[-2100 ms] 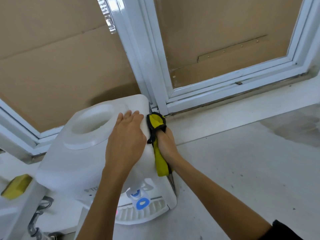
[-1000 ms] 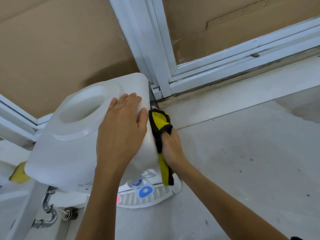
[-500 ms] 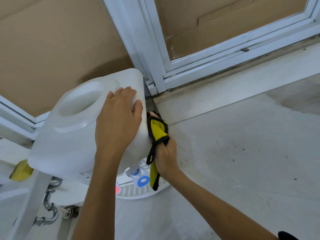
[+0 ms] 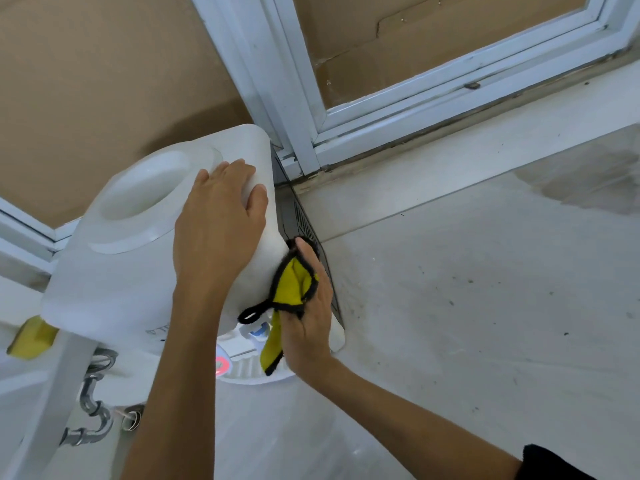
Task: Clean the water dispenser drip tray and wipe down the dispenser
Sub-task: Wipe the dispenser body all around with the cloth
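left hand (image 4: 218, 233) atop dispenser (image 4: 131, 244), right hand (image 4: 310, 317) gripping cloth (image 4: 292, 284)

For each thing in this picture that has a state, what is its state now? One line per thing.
water dispenser: upright, no bottle in its top opening.
left hand: flat on the dispenser's top, fingers straight.
right hand: grips the yellow cloth against the dispenser's right side.
yellow cloth: bunched, one end hanging down.
drip tray: in place under the taps, partly hidden.
yellow sponge: lying to the left, untouched.
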